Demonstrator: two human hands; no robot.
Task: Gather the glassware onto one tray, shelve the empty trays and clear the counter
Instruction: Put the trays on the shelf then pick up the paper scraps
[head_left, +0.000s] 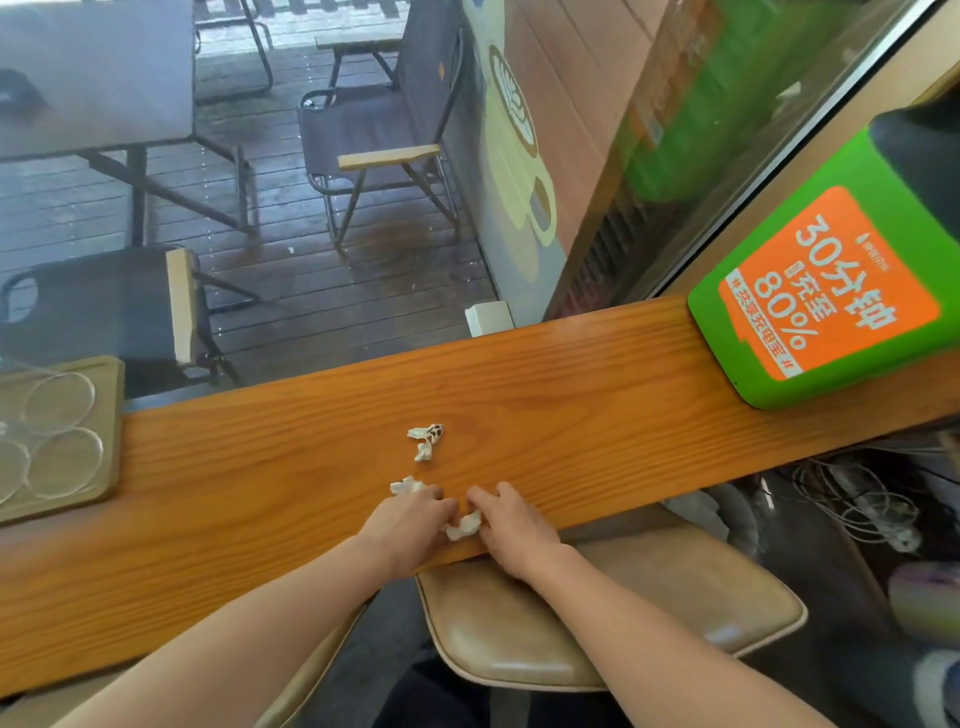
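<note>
I noted the tray (111, 415) at the worktop's (571, 395) left end holding empty glasses (60, 402). Left hand (410, 525) and right hand (511, 530) together pinched a tissue (464, 526); two scraps (427, 440) lay nearby.

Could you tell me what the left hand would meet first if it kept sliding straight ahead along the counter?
Probably the white scrap at the left hand's fingertips, then the spotted wrapper farther along the counter; depth is hard to judge.
</note>
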